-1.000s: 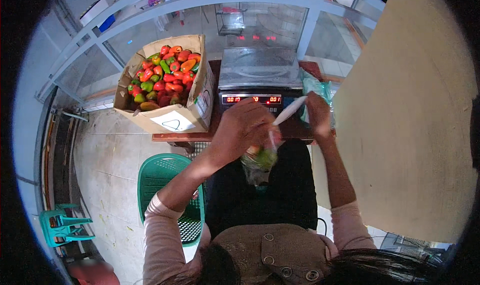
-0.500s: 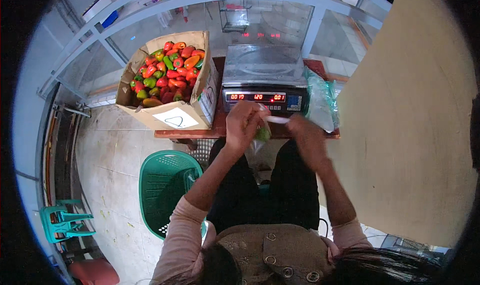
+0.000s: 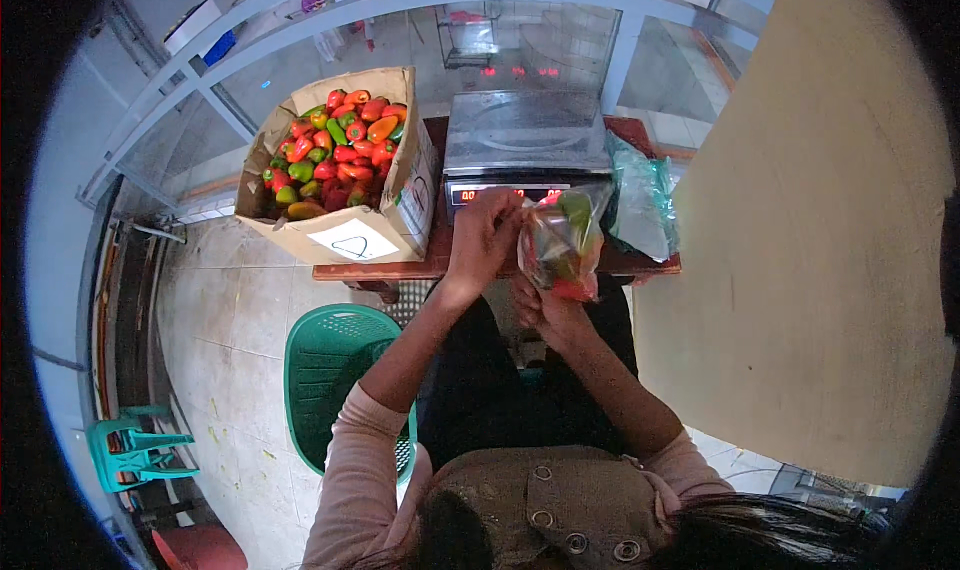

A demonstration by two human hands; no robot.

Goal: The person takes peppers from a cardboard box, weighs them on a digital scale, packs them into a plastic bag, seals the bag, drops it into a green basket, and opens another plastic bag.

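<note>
Head view: left hand (image 3: 487, 232) is pinching the top of a crinkly clear plastic bag (image 3: 560, 242) of glossy peppers, right hand (image 3: 545, 305) cupping it underneath, just before the flat steel scale (image 3: 525, 135); cardboard box (image 3: 345, 235) sitting beside.

This looks like a small shop that sells vegetables. A big cardboard box (image 3: 345, 232) full of red and green peppers (image 3: 338, 152) sits on the far left of the table (image 3: 375, 268). A metal weighing scale (image 3: 526, 142) stands right beside it.

Clear bag of peppers (image 3: 562, 245), held upright
</note>
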